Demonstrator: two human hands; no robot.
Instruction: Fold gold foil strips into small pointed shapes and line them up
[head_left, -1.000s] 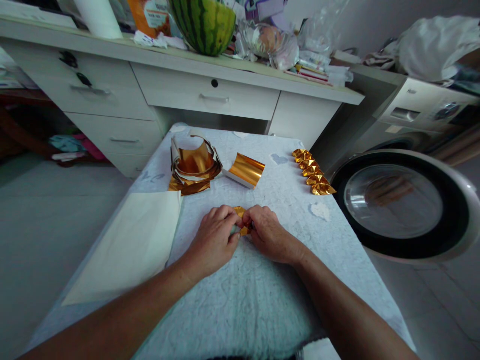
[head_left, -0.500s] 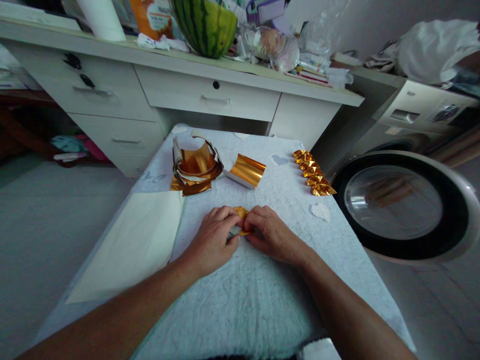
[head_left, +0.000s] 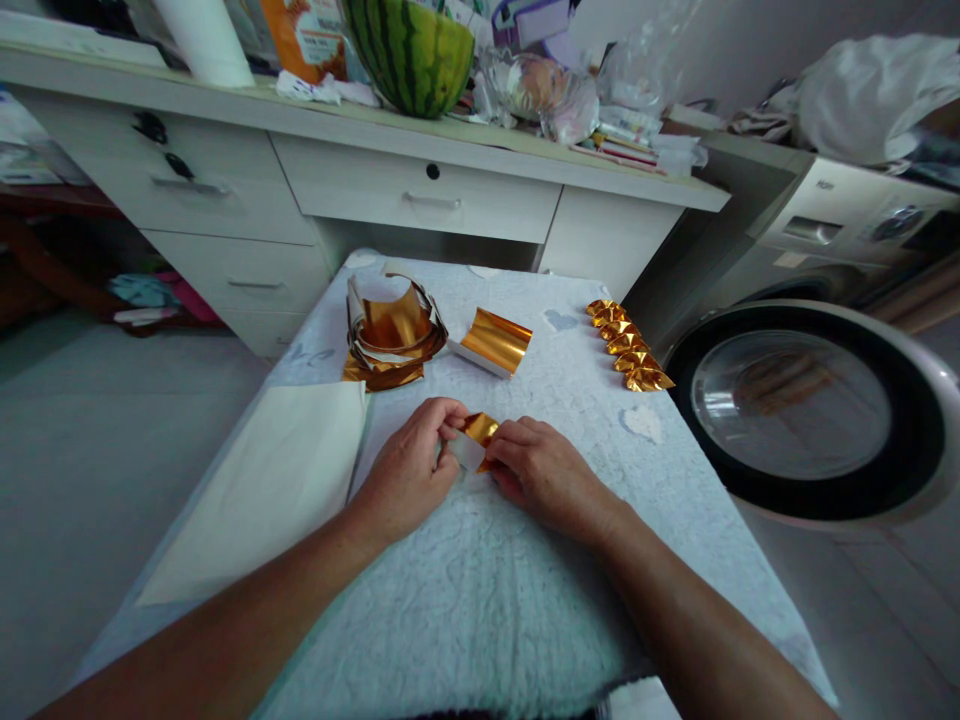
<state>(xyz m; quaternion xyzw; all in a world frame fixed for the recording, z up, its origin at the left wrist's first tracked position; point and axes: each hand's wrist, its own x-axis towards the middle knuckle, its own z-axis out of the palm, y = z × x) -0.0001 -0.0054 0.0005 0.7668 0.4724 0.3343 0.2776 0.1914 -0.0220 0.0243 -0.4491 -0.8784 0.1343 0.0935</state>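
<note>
A small sheet of gold foil paper (head_left: 480,428), with its pale underside partly showing, is held just above the cloth between my two hands. My left hand (head_left: 416,460) pinches its left edge with thumb and fingers. At the other side my right hand (head_left: 544,468) is closed on it, its fingertips partly hidden. Beyond them lies a curled gold sheet (head_left: 496,342), next to a loose roll of gold foil paper (head_left: 396,325). Several folded gold foil pieces (head_left: 628,345) sit in a row at the table's right edge.
The table is covered by a pale blue quilted cloth (head_left: 450,620). A cream paper sheet (head_left: 262,490) lies on the left. Behind stands a white desk (head_left: 420,190) bearing a cut watermelon (head_left: 412,55) and clutter. A washing machine's open round door (head_left: 802,410) is close on the right.
My left hand has drawn back slightly to the left, and more of the foil paper and its pale underside shows between the hands. The other gold pieces stay where they were.
</note>
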